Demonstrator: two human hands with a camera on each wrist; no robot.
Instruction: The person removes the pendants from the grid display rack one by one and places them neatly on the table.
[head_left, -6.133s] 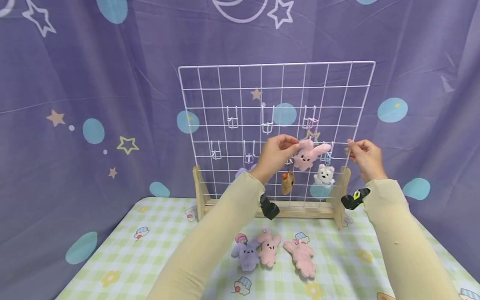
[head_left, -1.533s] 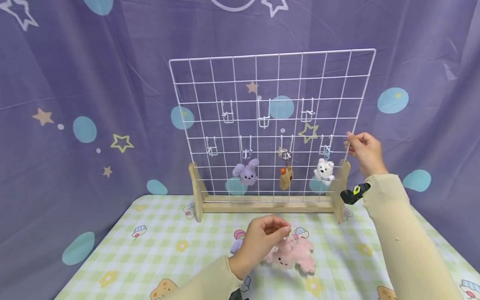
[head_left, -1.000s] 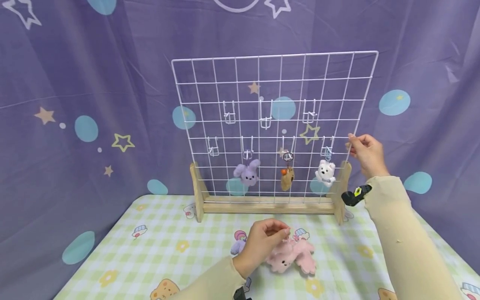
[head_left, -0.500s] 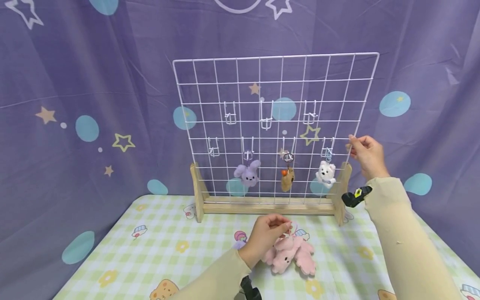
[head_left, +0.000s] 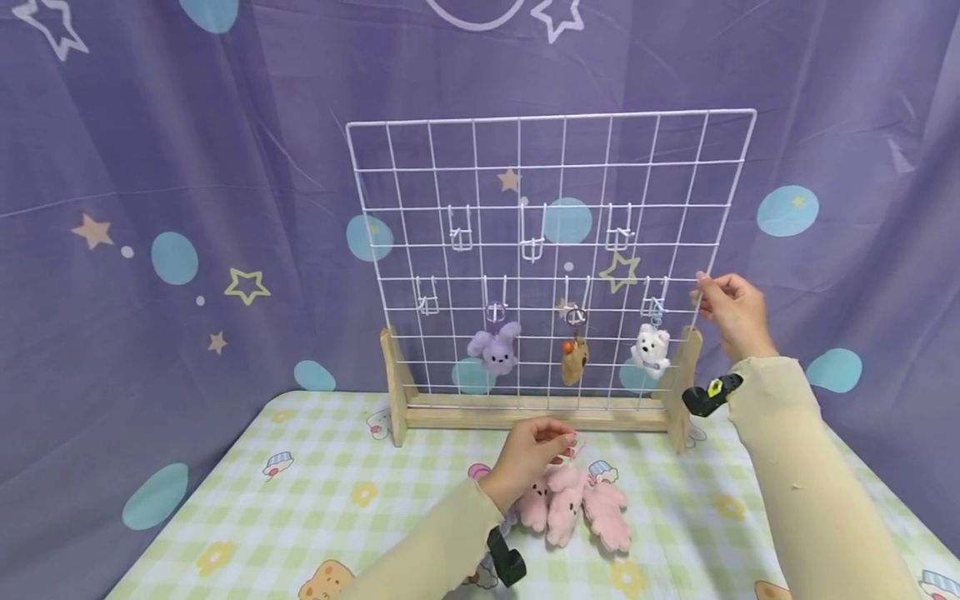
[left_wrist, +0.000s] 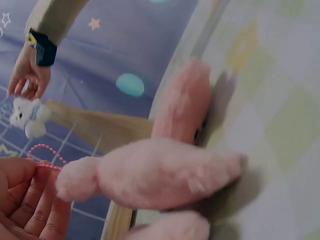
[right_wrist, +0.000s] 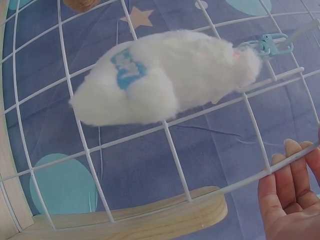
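My left hand [head_left: 525, 458] pinches the pink bead chain [left_wrist: 47, 146] of a pink plush bunny keychain [head_left: 564, 504], low over the table. The bunny hangs roughly upright between two other pink plush keychains, one [head_left: 532, 507] partly behind the hand and one [head_left: 609, 517] lying to the right. Thumb and fingers of my right hand [head_left: 737, 312] grip the right edge of the white wire grid [head_left: 551, 117]. Close to that hand hangs a white bear keychain [head_left: 651, 348] on a blue clasp. A lilac plush on the table is mostly hidden by the left wrist.
A wooden stand [head_left: 540, 418] supports the grid. A lilac bunny [head_left: 495, 350] and a brown plush [head_left: 574, 360] hang from lower hooks. Bare hooks include the upper right one [head_left: 619, 237] and the lower left one [head_left: 427, 302]. A checked cloth [head_left: 247, 483] covers the table.
Six seconds ago a pink bunny hung at the upper right hook with my left hand on it; that hook is now bare. Lately the left hand has risen slightly, straightening the bunny. My right hand stays put.
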